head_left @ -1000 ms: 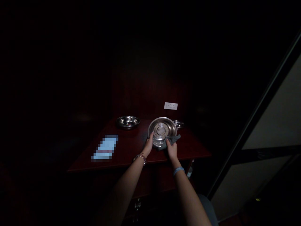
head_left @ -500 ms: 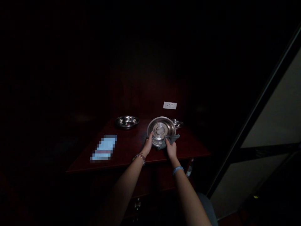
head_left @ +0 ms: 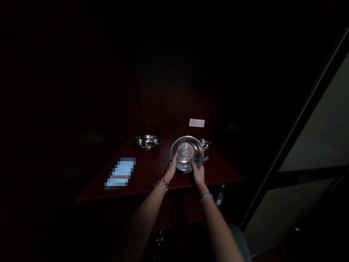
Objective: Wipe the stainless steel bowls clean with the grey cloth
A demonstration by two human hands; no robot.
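Observation:
A shiny round steel basin [head_left: 196, 146] is held up over the table, tilted so its inside faces me. My left hand [head_left: 171, 169] grips its lower left rim, thumb on the inside and the other fingers hidden behind. At the lower right rim, my right hand [head_left: 198, 173] pinches a grey-green cloth [head_left: 200, 163] against the metal. Folds of the cloth stick out to the right of that hand. Another steel basin [head_left: 147, 142] rests at the back left of the table, and a smaller steel bowl [head_left: 206, 144] is partly hidden behind the held one.
The dark red table [head_left: 147, 171] carries a blurred-out light blue rectangle [head_left: 121, 173] at its left. A white power socket [head_left: 196, 123] is on the back wall. Below the tabletop are a bottle [head_left: 220, 196] and a drawer handle [head_left: 159, 238]. A framed pale panel [head_left: 313, 131] stands at right.
Almost nothing differs. Both hands keep their hold on the basin and the cloth; the whole view has shifted very slightly.

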